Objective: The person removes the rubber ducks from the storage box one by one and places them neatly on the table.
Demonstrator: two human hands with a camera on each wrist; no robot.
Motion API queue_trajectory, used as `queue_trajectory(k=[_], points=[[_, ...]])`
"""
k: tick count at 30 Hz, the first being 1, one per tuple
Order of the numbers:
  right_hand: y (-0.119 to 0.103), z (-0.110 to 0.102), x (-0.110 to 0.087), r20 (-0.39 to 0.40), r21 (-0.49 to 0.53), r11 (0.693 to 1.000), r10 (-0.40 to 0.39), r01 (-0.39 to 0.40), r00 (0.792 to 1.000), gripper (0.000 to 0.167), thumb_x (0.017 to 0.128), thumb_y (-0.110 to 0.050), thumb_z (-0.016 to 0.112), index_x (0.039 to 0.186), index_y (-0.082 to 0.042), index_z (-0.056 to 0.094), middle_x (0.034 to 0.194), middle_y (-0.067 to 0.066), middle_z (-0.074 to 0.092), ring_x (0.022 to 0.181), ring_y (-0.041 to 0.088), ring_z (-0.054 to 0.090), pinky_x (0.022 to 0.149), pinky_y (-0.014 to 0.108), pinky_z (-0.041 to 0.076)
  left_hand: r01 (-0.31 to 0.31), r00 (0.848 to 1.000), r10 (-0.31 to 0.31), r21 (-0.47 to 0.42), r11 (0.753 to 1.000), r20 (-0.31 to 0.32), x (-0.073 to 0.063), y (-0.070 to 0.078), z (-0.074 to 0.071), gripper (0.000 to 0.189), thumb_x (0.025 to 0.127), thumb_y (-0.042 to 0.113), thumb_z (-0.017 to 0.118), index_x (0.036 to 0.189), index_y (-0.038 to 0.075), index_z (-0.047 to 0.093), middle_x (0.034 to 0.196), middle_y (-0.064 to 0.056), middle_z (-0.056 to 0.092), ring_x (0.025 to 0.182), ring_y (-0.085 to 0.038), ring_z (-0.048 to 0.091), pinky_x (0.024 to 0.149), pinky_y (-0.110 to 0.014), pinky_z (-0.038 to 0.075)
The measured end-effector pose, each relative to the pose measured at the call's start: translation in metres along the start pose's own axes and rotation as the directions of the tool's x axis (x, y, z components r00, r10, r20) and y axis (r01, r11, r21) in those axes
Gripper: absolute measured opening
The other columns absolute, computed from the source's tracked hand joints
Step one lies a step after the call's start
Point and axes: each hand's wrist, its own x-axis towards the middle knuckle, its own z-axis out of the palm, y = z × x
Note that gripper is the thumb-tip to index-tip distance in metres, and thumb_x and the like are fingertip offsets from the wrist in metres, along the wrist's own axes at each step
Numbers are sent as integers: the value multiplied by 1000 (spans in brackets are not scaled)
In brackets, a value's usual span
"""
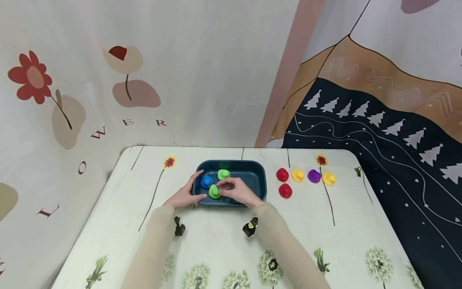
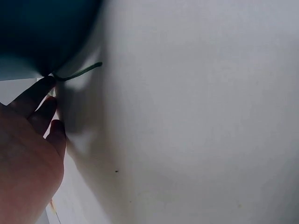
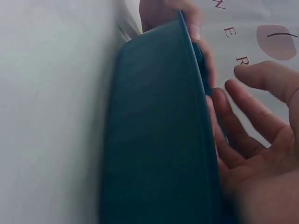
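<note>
A dark teal tray (image 1: 252,180) lies towards the back of the table. Inside its left half are a blue rubber duck (image 1: 207,182), a green duck (image 1: 223,174) by the far side and another green duck (image 1: 214,192) nearer the front. My left hand (image 1: 185,196) holds the tray's left end between thumb and fingers; in the left wrist view its fingers (image 2: 41,95) meet the tray's side. Reaching over the front rim, my right hand (image 1: 238,190) has its fingertips beside the nearer green duck. The right wrist view shows its thumb and fingers (image 3: 252,109) apart, with no duck visible between them.
Right of the tray lie two red ducks (image 1: 282,174) (image 1: 285,190), a yellow duck (image 1: 297,175), a purple duck (image 1: 314,176) and a second yellow duck (image 1: 329,178). A flower-print cloth (image 1: 216,241) covers the table, with printed curtains (image 1: 202,100) behind.
</note>
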Motion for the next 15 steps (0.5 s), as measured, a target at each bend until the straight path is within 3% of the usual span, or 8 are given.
queue_trajectory(k=[15], points=[[0,5,22,14,-53,988,144,-143,990,28,89,-4,66,117,2,65,106,9,62,90,17,57,78,35,51,-15,1000,15,-6,1000,-1,-1,0,0,86,91,35,68,153,38,9,159,-19,9,137,-49,21,103,-68,22]])
